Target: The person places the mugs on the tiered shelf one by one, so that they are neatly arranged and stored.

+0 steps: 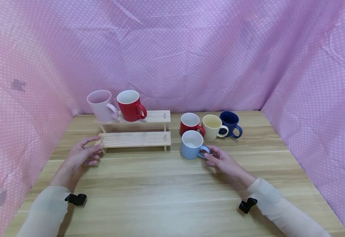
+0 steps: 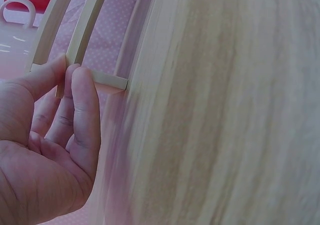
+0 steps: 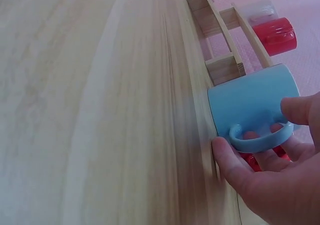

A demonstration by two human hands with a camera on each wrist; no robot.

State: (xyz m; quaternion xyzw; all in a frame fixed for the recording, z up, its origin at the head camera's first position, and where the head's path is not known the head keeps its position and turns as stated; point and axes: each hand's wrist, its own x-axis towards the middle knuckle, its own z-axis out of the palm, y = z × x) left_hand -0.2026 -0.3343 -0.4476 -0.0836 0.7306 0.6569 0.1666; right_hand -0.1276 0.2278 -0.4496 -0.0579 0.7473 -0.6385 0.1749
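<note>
A light blue mug (image 1: 189, 150) stands upright on the table. My right hand (image 1: 223, 162) is at its handle, with the thumb (image 3: 296, 110) on the upper part and the other fingers around and behind the handle. At the left, my left hand (image 1: 81, 153) pinches the end of the lower board of a two-step wooden rack (image 1: 136, 139) between thumb and fingertips. On the upper step stand a pale pink mug (image 1: 100, 110) and a red mug (image 1: 128, 110), both upright with handles to the right.
Behind the light blue mug stand another red mug (image 1: 186, 129), a cream mug (image 1: 211, 132) and a dark blue mug (image 1: 228, 122), close together. Pink dotted cloth (image 1: 172, 59) hangs behind and beside the wooden table (image 1: 160, 197).
</note>
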